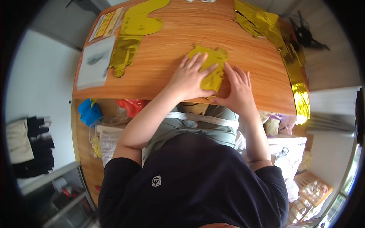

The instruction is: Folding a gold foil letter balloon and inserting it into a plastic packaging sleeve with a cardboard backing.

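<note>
A flat piece of gold foil [211, 80], apparently a deflated foil balloon, lies near the front edge of the wooden table [163, 72]. My left hand [189, 78] rests on it with fingers spread and palm down. At its right edge is my right hand [240, 91], fingers apart and slightly bent, the thumb reaching toward the lower end of the foil. Part of the foil is covered by my left fingers. Neither hand is closed on anything.
Another flat gold foil balloon [140, 24] lies at the far left, beside a clear packet [94, 62] and an orange-and-white packet [108, 24]. Long gold foil [283, 43] hangs over the right edge. Under the table are a blue bag [90, 113] and a red bag [133, 107].
</note>
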Tool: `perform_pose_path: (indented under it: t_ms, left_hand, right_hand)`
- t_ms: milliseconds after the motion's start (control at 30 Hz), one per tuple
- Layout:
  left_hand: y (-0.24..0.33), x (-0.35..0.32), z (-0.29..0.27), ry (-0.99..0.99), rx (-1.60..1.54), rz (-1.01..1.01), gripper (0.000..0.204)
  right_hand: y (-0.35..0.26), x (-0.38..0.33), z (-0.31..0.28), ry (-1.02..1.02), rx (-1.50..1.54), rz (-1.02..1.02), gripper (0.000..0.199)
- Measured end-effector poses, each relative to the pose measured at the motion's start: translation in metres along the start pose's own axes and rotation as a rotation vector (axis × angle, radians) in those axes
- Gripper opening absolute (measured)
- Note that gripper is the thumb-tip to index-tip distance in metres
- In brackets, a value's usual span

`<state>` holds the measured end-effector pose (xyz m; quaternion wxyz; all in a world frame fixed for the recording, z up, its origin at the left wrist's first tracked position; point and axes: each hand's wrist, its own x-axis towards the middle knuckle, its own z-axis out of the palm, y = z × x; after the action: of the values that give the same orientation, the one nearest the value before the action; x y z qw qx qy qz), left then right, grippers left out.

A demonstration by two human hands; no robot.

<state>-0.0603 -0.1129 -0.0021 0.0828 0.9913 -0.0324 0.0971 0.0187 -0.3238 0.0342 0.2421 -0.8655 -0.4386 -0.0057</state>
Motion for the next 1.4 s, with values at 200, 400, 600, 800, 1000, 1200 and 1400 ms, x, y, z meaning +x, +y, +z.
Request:
perform_pose_path:
  t_ms: [200, 400, 600, 800, 1000, 1200, 1400]
  left_hand:
    - [-0.001, -0.004, 0.004, 0.074, -0.137, 0.018, 0.09]
    - [-0.001, 0.006, 0.032, 0.107, -0.195, -0.001, 0.099]
    - [0.0, 0.008, 0.034, 0.036, -0.157, -0.055, 0.1]
    - [0.01, 0.015, 0.039, 0.168, -0.217, 0.003, 0.097]
    - [0.003, -0.006, 0.016, 0.144, -0.225, 0.025, 0.097]
    - [-0.005, -0.002, 0.001, -0.055, -0.069, 0.043, 0.099]
    - [0.001, 0.001, -0.003, -0.105, -0.039, -0.034, 0.104]
  right_hand:
    - [-0.001, -0.008, 0.015, 0.094, -0.054, -0.117, 0.094]
    - [0.02, -0.021, 0.029, 0.149, -0.082, -0.138, 0.074]
    - [0.005, -0.022, 0.028, 0.035, 0.122, 0.055, 0.072]
    - [0.016, -0.019, 0.01, -0.08, 0.24, 0.11, 0.09]
    - [0.04, -0.006, 0.024, -0.118, -0.007, -0.086, 0.102]
    - [0.01, -0.003, 0.02, -0.048, -0.084, 0.009, 0.125]
    - [0.007, -0.002, 0.01, -0.064, 0.013, 0.074, 0.135]
